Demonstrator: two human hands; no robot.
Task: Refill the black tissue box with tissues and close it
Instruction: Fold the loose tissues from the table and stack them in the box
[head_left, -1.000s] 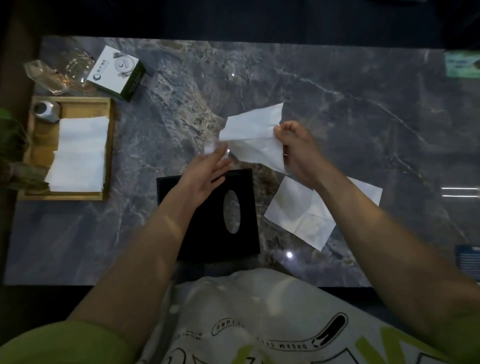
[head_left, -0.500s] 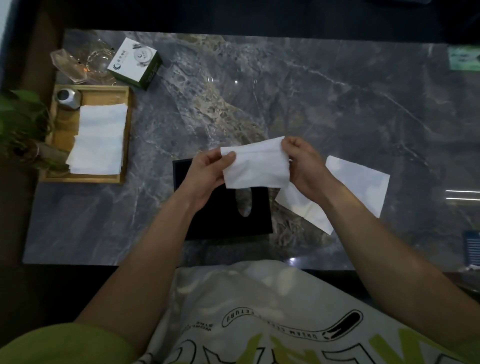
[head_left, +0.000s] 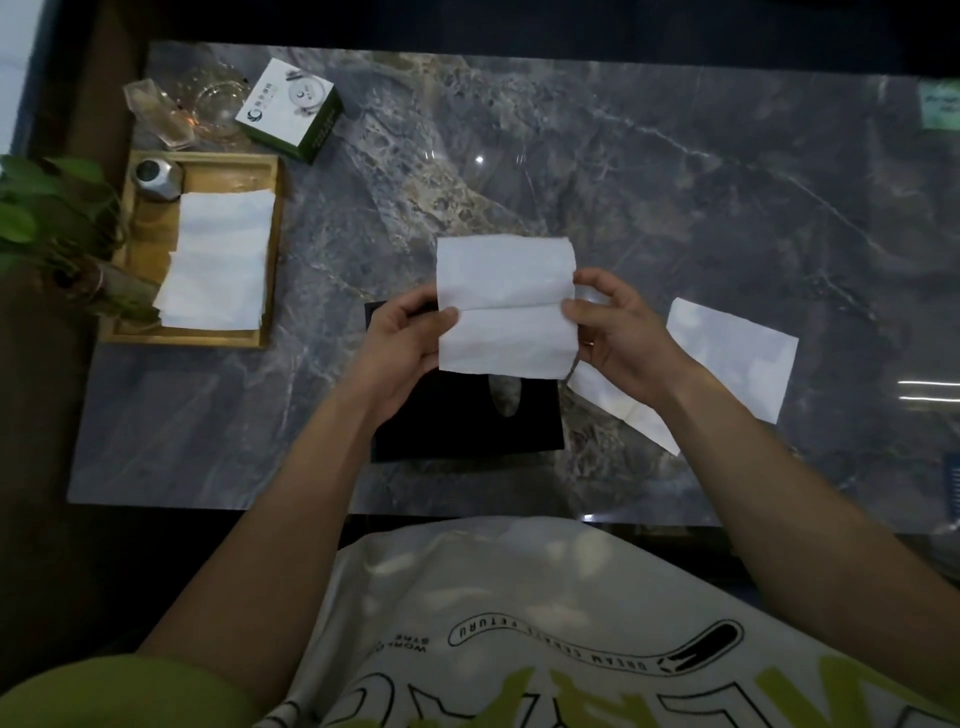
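A white tissue (head_left: 506, 304) with a fold line across its middle is held flat above the black tissue box (head_left: 457, 421). My left hand (head_left: 410, 338) pinches its left edge and my right hand (head_left: 618, 332) pinches its right edge. The box lies on the marble table with its oval slot (head_left: 505, 396) showing below the tissue; its far part is hidden by the tissue and my hands. Another white tissue (head_left: 732, 353) lies flat on the table to the right of the box, partly under my right wrist.
At the left, a wooden tray (head_left: 275, 249) holds a stack of white tissues (head_left: 215, 265) and a small metal jar (head_left: 156, 176). Behind it are glass pieces (head_left: 208, 106) and a white-and-green carton (head_left: 288, 106). A potted plant (head_left: 47, 228) is at the far left.
The tissue, first held up crumpled by my right hand, was taken by both hands, drawn toward me over the box, and now shows opened out to two panels.
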